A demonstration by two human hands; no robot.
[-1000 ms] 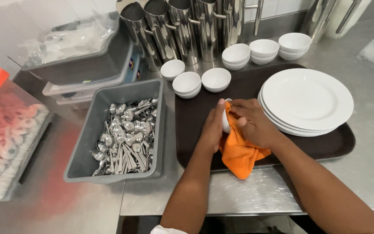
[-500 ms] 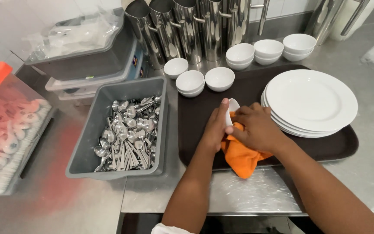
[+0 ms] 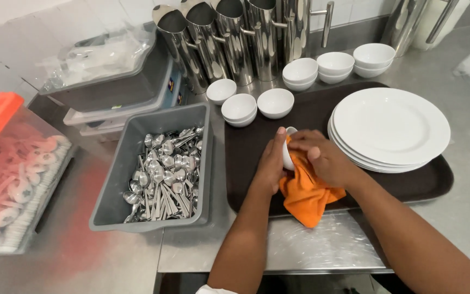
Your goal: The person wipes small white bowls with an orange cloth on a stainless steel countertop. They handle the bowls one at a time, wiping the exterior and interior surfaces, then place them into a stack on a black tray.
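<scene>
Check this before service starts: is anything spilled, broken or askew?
Nothing stands out. Plates sit stacked on the dark tray, spoons stay in their grey bin, and both hands hold a small white bowl in an orange cloth.

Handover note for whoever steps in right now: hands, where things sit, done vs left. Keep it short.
Left hand: grips a small white bowl on its side, over the dark tray.
Right hand: presses an orange cloth against that bowl.
Around: stack of white plates on the tray's right; three small bowls at its far left edge, more stacked bowls behind; grey bin of spoons to the left; steel jugs at the back.
Done: cannot tell which bowls are already wiped.
Left: the bowl in hand is mid-wipe.
</scene>
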